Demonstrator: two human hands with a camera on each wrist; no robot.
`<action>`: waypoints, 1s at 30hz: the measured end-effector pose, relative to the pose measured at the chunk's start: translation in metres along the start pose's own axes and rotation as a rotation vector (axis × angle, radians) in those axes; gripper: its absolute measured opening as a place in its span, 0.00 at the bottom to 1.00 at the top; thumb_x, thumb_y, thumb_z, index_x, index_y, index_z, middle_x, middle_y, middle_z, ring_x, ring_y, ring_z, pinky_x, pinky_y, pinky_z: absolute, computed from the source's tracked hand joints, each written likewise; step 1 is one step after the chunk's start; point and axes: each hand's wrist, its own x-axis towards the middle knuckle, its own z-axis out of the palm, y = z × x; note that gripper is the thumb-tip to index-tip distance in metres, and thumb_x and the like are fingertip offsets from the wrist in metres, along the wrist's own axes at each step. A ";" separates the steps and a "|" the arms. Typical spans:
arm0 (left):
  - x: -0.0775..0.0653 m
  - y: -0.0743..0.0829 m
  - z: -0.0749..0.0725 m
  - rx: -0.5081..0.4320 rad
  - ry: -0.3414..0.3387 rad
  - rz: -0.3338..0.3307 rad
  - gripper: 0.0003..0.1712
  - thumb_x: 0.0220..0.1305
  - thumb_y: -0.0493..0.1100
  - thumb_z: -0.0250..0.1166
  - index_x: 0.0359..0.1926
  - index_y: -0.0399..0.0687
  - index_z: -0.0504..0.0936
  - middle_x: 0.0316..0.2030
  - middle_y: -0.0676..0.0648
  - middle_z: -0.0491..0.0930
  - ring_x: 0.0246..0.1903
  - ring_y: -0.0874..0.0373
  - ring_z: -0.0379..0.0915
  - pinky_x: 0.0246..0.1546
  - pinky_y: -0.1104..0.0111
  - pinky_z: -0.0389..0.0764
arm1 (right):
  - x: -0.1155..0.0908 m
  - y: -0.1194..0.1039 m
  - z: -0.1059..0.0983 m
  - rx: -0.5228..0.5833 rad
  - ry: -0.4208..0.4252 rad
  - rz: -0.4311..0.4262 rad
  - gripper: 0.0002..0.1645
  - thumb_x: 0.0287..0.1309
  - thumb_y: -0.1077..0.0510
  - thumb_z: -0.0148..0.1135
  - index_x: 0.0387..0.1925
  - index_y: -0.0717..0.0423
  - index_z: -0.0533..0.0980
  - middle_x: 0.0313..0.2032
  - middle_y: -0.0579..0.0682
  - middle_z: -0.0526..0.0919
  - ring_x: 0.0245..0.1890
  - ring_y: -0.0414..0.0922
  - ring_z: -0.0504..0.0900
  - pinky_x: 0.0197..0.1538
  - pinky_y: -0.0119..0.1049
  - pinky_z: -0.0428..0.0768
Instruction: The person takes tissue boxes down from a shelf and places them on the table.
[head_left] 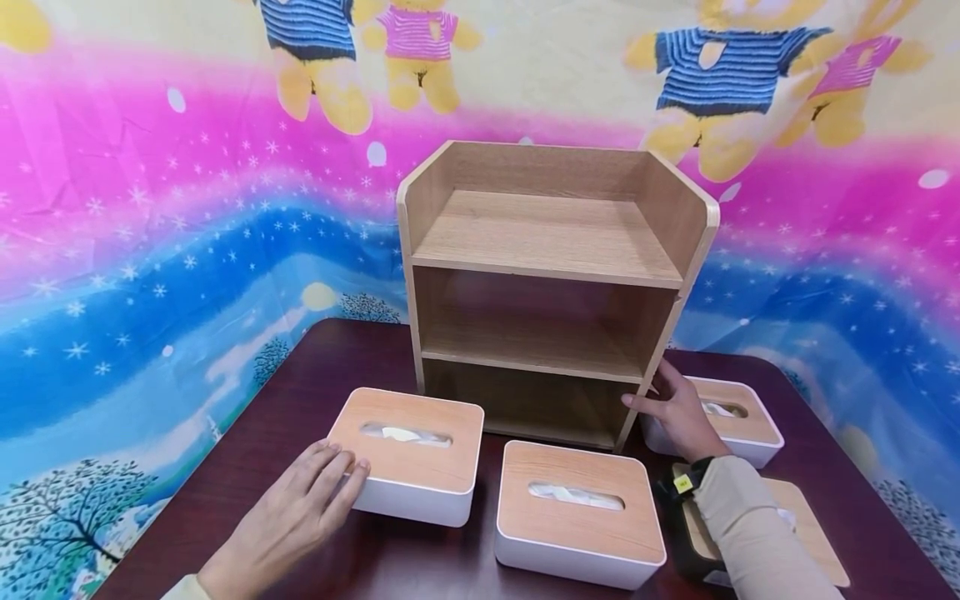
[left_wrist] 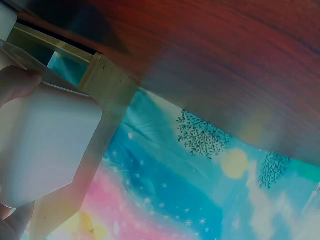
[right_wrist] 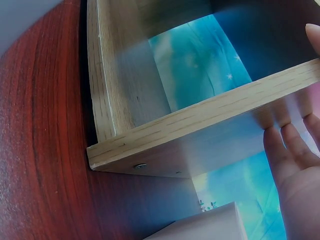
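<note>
My left hand [head_left: 300, 500] is at the near left corner of a white tissue box with a wood-look lid [head_left: 412, 467]. In the left wrist view its thumb [left_wrist: 20, 82] and fingers are on opposite sides of the white box [left_wrist: 55, 135]. With my right hand [head_left: 682, 417] I grip the right side panel of a three-tier wooden shelf [head_left: 555, 237]. The right wrist view has the fingertips against the panel's outer face and the thumb tip by its inner side. Tissue shows in the box's slot, and the shelf's tiers hold nothing.
Another white tissue box [head_left: 577, 525] lies in front of the shelf. To the right are a third white one [head_left: 750, 417] and a dark-sided one [head_left: 813, 517], partly behind my sleeve [head_left: 750, 517]. A patterned cloth [head_left: 225, 167] hangs behind the dark red table [head_left: 330, 367].
</note>
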 end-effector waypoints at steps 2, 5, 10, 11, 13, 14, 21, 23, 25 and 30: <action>-0.001 0.000 0.001 0.000 -0.007 0.001 0.22 0.71 0.24 0.34 0.54 0.29 0.73 0.46 0.31 0.74 0.45 0.36 0.72 0.51 0.49 0.74 | 0.000 0.000 0.000 -0.003 0.000 0.000 0.53 0.56 0.59 0.70 0.75 0.32 0.52 0.70 0.58 0.61 0.67 0.64 0.60 0.60 0.65 0.63; -0.004 0.002 0.003 -0.011 -0.032 0.002 0.23 0.71 0.25 0.34 0.55 0.30 0.73 0.47 0.31 0.74 0.46 0.36 0.72 0.52 0.49 0.74 | 0.000 0.000 0.000 -0.002 0.000 0.000 0.53 0.56 0.59 0.70 0.75 0.32 0.52 0.70 0.58 0.62 0.67 0.63 0.60 0.61 0.64 0.63; -0.009 0.003 0.006 -0.042 -0.067 -0.001 0.23 0.71 0.26 0.33 0.56 0.31 0.73 0.48 0.31 0.73 0.46 0.36 0.71 0.52 0.48 0.73 | 0.000 -0.001 0.000 -0.004 0.000 0.002 0.54 0.56 0.59 0.70 0.76 0.33 0.51 0.70 0.58 0.62 0.67 0.64 0.60 0.61 0.64 0.63; -0.009 0.004 0.006 -0.048 -0.071 -0.005 0.23 0.71 0.26 0.33 0.56 0.31 0.73 0.48 0.31 0.73 0.46 0.36 0.71 0.52 0.48 0.73 | 0.000 -0.001 0.000 -0.004 -0.002 0.004 0.54 0.56 0.59 0.70 0.76 0.32 0.51 0.70 0.58 0.61 0.67 0.64 0.60 0.61 0.64 0.63; -0.010 0.004 0.007 -0.055 -0.078 -0.011 0.23 0.71 0.26 0.33 0.56 0.31 0.73 0.48 0.31 0.73 0.47 0.36 0.71 0.53 0.48 0.73 | 0.000 -0.001 0.000 -0.006 -0.005 0.004 0.54 0.56 0.59 0.70 0.76 0.31 0.51 0.70 0.58 0.61 0.67 0.64 0.59 0.61 0.65 0.63; -0.011 0.004 0.007 -0.058 -0.079 -0.013 0.23 0.71 0.26 0.33 0.56 0.31 0.72 0.48 0.31 0.73 0.47 0.36 0.71 0.53 0.48 0.73 | 0.000 -0.001 0.000 -0.007 -0.006 0.003 0.53 0.56 0.59 0.70 0.75 0.31 0.51 0.70 0.58 0.61 0.68 0.64 0.59 0.60 0.65 0.63; -0.011 0.005 0.010 -0.064 -0.069 -0.015 0.23 0.72 0.26 0.33 0.56 0.31 0.73 0.48 0.32 0.74 0.47 0.36 0.72 0.53 0.48 0.73 | 0.000 0.000 -0.001 -0.007 -0.005 0.001 0.54 0.56 0.59 0.70 0.75 0.31 0.51 0.70 0.58 0.61 0.68 0.64 0.59 0.61 0.66 0.62; -0.012 0.005 0.011 -0.067 -0.072 -0.015 0.23 0.72 0.26 0.33 0.56 0.31 0.73 0.47 0.32 0.74 0.47 0.36 0.72 0.53 0.48 0.73 | 0.000 0.001 -0.001 -0.003 -0.005 0.000 0.54 0.56 0.59 0.70 0.75 0.31 0.51 0.70 0.58 0.61 0.67 0.64 0.60 0.61 0.65 0.62; -0.012 0.006 0.012 -0.069 -0.076 -0.015 0.23 0.72 0.26 0.33 0.55 0.32 0.73 0.47 0.32 0.74 0.46 0.37 0.72 0.52 0.48 0.73 | 0.001 0.002 -0.001 -0.002 -0.005 -0.003 0.54 0.56 0.59 0.70 0.75 0.31 0.51 0.70 0.58 0.61 0.67 0.63 0.60 0.61 0.65 0.63; -0.013 0.007 0.013 -0.076 -0.094 -0.020 0.24 0.72 0.27 0.32 0.55 0.32 0.73 0.47 0.33 0.73 0.46 0.37 0.71 0.52 0.48 0.73 | 0.001 0.001 -0.001 -0.005 -0.004 -0.005 0.53 0.56 0.58 0.70 0.75 0.31 0.51 0.70 0.58 0.62 0.67 0.63 0.61 0.60 0.64 0.65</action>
